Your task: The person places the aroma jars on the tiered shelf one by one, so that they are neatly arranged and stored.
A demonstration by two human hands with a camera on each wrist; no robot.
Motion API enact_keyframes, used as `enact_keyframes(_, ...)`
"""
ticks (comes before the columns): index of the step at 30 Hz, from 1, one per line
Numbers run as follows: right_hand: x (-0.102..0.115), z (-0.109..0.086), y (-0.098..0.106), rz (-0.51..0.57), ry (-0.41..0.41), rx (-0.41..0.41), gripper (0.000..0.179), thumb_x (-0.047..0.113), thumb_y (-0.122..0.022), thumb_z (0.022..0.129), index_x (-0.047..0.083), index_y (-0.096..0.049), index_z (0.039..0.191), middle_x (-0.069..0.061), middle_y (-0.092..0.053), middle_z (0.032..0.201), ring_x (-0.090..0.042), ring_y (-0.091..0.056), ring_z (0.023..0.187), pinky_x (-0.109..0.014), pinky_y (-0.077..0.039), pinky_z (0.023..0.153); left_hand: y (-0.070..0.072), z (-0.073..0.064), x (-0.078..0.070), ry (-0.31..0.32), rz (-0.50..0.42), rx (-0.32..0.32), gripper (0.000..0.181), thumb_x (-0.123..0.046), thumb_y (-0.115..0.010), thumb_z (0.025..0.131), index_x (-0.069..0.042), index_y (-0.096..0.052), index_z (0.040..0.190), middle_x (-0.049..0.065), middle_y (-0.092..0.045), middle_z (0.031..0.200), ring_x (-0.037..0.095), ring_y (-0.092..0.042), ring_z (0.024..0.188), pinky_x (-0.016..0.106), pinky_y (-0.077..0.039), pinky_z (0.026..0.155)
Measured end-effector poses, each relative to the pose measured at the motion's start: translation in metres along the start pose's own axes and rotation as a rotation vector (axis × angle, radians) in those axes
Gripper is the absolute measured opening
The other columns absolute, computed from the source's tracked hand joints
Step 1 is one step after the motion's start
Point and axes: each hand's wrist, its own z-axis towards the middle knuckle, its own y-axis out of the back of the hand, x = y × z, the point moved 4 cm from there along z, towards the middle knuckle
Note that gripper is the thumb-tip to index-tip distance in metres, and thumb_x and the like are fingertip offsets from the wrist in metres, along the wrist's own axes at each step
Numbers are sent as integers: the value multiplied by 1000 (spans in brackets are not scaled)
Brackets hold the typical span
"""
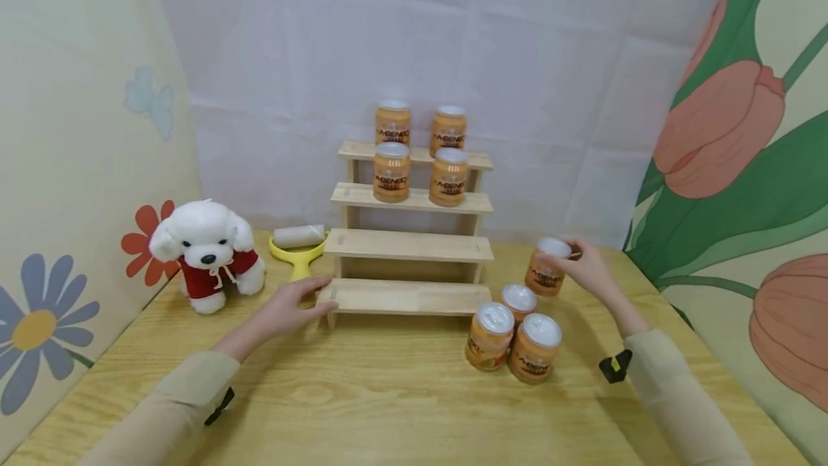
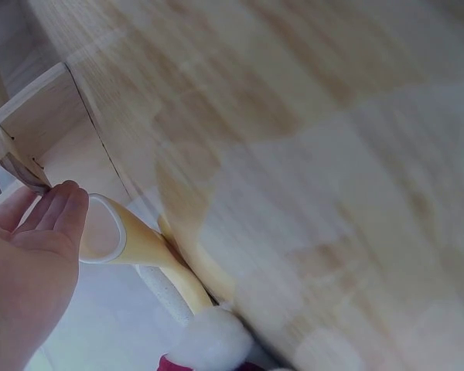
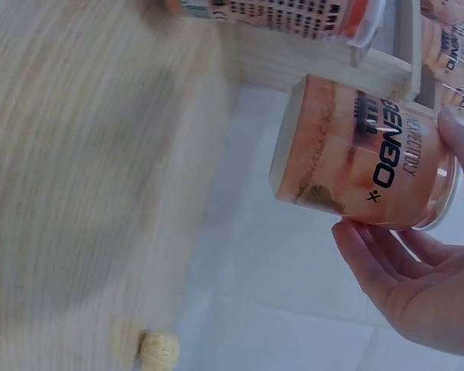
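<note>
The person's right hand (image 1: 585, 268) holds an orange can (image 1: 543, 275) between thumb and fingers near its pale lid, to the right of a wooden stepped shelf (image 1: 407, 244) and just behind three more cans (image 1: 533, 358) grouped on the table (image 1: 362, 401). The left hand (image 1: 287, 315) touches the left end of the shelf's lowest step, its fingers loosely extended, with a yellow-handled roller (image 1: 299, 259) just behind it and a white toy dog (image 1: 210, 257) to its left. Four matching cans (image 1: 391, 182) stand two apiece on the top two steps.
</note>
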Motion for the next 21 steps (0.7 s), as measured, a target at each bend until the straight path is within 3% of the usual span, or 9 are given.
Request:
enact_keyframes(10, 16, 3, 8, 17, -43, -46, 70, 51, -62, 86, -2, -47, 130, -23, -52, 121, -36, -54, 108, -39, -51, 77, -1, 0, 0, 1, -3, 12, 63, -39, -63, 89, 5, -51, 131, 25, -53, 130, 42, -49, 121, 55, -41, 99)
enact_keyframes(21, 50, 5, 3, 51, -49, -34, 76, 58, -62, 82, 3, -44, 132, -18, -52, 119, -28, -52, 101, -32, -50, 71, 0, 0, 0, 5, -15, 10, 62, -39, -63, 89, 5, -51, 131, 24, -53, 131, 41, -48, 122, 55, -41, 100)
